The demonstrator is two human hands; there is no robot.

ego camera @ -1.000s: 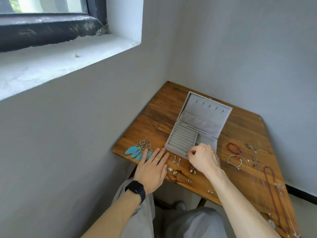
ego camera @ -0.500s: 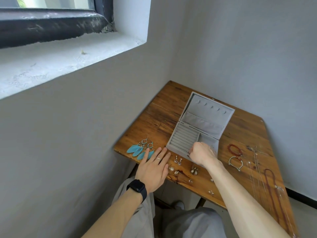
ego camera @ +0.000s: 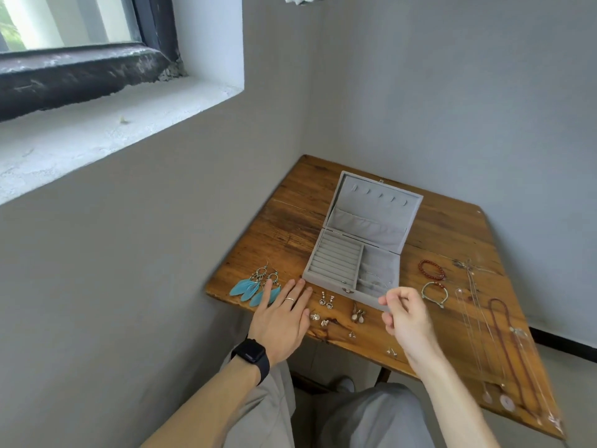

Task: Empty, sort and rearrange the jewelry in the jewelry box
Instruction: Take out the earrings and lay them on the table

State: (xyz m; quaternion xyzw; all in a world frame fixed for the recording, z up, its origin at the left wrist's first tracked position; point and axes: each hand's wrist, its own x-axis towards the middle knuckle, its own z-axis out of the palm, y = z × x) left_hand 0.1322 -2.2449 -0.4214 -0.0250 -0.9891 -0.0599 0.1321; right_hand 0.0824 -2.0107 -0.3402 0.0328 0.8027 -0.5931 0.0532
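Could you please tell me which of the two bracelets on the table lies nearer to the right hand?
The pale green bracelet, lying just beside the right hand; the dark red beaded bracelet sits farther back on the table.

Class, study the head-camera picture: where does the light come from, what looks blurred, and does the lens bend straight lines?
Head view: daylight enters through the window at upper left; the right hand is softly blurred, the left hand sharper; the wide lens splays the edges of the table.

Soft daylight from the window (ego camera: 64, 21) at upper left; wide-angle bending at edges, slight motion blur.
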